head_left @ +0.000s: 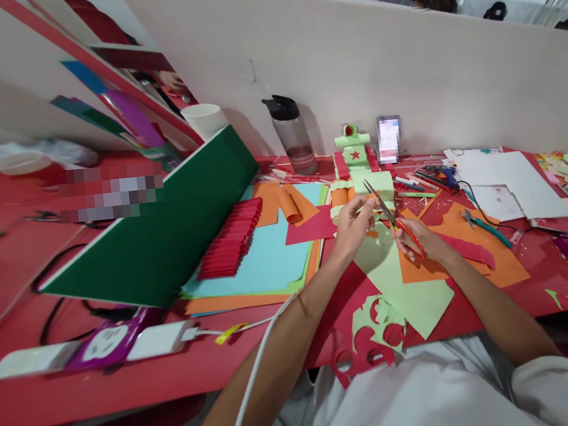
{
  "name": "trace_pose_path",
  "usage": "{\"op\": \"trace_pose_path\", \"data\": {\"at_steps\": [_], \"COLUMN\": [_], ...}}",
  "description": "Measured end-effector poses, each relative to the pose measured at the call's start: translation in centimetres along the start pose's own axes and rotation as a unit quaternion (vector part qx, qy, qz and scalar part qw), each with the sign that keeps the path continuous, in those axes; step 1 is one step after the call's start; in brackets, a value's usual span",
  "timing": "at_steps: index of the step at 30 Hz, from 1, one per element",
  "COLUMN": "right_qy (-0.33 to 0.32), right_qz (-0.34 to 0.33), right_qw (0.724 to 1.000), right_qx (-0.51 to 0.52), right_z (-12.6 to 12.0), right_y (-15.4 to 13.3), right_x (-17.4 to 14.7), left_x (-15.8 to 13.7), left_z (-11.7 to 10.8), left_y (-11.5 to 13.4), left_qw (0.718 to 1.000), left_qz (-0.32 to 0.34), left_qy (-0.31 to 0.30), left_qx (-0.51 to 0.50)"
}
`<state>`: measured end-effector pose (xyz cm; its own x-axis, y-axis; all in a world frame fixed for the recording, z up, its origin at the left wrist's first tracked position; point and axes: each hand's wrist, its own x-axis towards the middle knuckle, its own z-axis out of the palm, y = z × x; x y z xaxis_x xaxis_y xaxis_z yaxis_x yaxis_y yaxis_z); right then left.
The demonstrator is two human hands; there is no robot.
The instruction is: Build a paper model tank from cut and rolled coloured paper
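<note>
My right hand (413, 239) grips a pair of scissors (387, 210) with red-orange handles, their blades pointing up and to the left. Close beside the blades, my left hand (354, 225) has its fingers pinched together; what lies between them is too small to make out. Just beyond both hands stands a light green and red paper model (354, 144) with a red star and rolled paper parts. Beneath the hands lies a light green sheet (426, 300). Nearer my body are a green paper scrap with round holes (379, 321) and a red one (346, 361).
To the left, a green board (165, 231) leans over stacked coloured sheets (249, 263) and a row of red paper rolls (231, 238). Behind stand a bottle (292, 135) and a phone (389, 139). Pliers (486, 227) rest on orange paper at right. A white cable (262, 356) crosses my left forearm.
</note>
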<state>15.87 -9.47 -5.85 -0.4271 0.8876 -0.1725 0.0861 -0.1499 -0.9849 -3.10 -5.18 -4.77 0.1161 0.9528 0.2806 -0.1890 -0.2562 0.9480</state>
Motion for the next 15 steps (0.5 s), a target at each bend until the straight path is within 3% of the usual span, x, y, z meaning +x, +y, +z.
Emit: {"op": "trace_pose_path", "data": {"at_steps": [5, 10, 15], "right_qy": [0.075, 0.173, 0.189], "right_qz": [-0.040, -0.109, -0.139], "right_qw": [0.996, 0.979, 0.972], "right_qx": [-0.017, -0.013, -0.032], "right_z": [0.3, 0.7, 0.6], "right_y": [-0.6, -2.1, -2.8], "right_x": [-0.1, -0.4, -0.6], "left_x": [0.0, -0.3, -0.8], "left_z": [-0.1, 0.0, 0.3], "left_y": [-0.1, 0.0, 0.5], "left_qw": [1.000, 0.988, 0.965], "left_qz": [-0.009, -0.025, -0.011], "left_qy": [-0.022, -0.138, -0.233], "left_qx": [0.006, 0.057, 0.118]}}
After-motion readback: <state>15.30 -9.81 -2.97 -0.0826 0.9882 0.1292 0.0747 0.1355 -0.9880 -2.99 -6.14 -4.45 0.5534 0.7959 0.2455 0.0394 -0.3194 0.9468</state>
